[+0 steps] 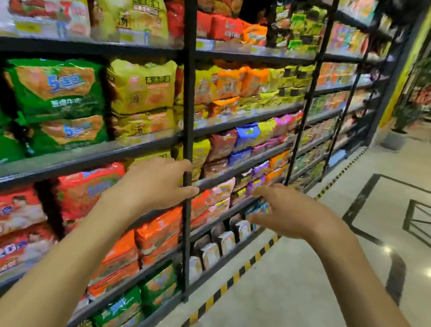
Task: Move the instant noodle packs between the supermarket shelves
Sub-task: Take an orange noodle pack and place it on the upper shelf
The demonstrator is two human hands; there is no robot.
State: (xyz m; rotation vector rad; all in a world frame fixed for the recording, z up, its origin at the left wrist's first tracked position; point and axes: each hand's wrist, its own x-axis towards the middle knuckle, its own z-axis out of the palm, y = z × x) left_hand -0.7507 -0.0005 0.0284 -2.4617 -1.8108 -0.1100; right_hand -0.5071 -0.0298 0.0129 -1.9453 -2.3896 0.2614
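two bare hands reach toward packed shelves, both spread wide and grasping nothing. the left hand (157, 182) is nearer the orange noodle packs (160, 231) just below it; the right hand (288, 212) hovers farther right, off the shelf edge (237, 164).

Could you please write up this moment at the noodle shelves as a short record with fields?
setting: supermarket aisle, black metal shelving on the person's left, tiled floor on the right
left hand: open, empty, in front of the black upright post
right hand: open, empty, fingers spread toward the small packs
nearest stock: red multipack beside the left hand, green multipacks above it, orange packs below it
floor edge: yellow and black hazard stripe along the shelf base
task state: no noodle pack held in either hand
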